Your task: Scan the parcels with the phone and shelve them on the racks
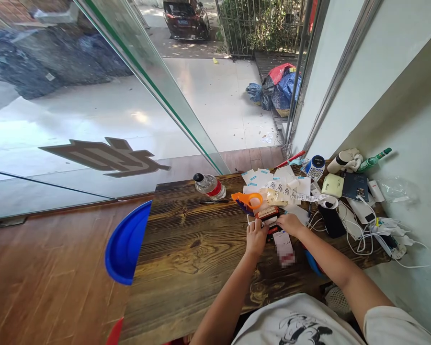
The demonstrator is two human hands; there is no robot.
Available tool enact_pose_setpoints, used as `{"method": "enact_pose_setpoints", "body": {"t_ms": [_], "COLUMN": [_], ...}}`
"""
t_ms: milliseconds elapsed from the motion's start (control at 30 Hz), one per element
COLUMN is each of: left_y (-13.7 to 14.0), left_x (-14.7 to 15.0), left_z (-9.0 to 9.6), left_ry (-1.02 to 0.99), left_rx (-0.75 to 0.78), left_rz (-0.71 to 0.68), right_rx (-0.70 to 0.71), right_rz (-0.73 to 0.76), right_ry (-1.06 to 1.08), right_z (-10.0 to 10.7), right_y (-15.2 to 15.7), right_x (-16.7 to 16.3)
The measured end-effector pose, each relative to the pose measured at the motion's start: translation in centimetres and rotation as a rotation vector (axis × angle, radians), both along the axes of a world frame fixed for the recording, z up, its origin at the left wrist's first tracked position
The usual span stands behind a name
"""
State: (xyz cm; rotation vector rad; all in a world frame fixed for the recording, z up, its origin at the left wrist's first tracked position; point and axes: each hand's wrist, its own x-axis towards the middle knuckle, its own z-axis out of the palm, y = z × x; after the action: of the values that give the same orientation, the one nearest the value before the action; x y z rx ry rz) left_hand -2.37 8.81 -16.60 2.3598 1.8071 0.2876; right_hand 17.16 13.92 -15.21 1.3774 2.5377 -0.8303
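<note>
A small orange-red and black box-like item (268, 215) with a pale top is between my hands, on the dark wooden table (187, 249). My left hand (257, 235) has its fingers closed on the near left side of it. At its right end, the bent fingers of my right hand (289, 224) grip it. Another red and black piece (272, 232) lies just below, partly covered by my left hand. Beside it is a white and pink card (285, 248), partly blurred. An orange scissors-like handle (248, 199) lies just beyond my left hand.
A water bottle (210, 187) with a red label stands beyond the hands. White papers (258, 178) and a curling printed strip (318, 197) spread across the back. To the right are a black phone (331, 221), tangled white cables (362, 242) and a blue canister (315, 166). A glass door edge (158, 91) rises behind.
</note>
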Motion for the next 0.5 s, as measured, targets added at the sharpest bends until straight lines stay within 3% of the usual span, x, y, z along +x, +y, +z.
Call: {"method": "enact_pose_setpoints", "body": {"t_ms": [200, 367, 500], "left_y": [0.7, 0.6, 0.4], "left_x": [-1.1, -2.2, -3.0], "left_z": [-0.5, -0.9, -1.2], "left_ry": [-0.115, -0.198, -0.246], "left_rx": [0.097, 0.059, 0.019], "left_rz": [-0.166, -0.303, -0.316], "right_rx": [0.04, 0.11, 0.185], "right_rz": [0.031, 0.037, 0.009], "right_ry": [0.044, 0.132, 0.222], "right_z": [-0.3, 0.3, 0.4], "right_y": [-0.3, -0.7, -0.8], "right_x": [0.5, 1.8, 1.9]}}
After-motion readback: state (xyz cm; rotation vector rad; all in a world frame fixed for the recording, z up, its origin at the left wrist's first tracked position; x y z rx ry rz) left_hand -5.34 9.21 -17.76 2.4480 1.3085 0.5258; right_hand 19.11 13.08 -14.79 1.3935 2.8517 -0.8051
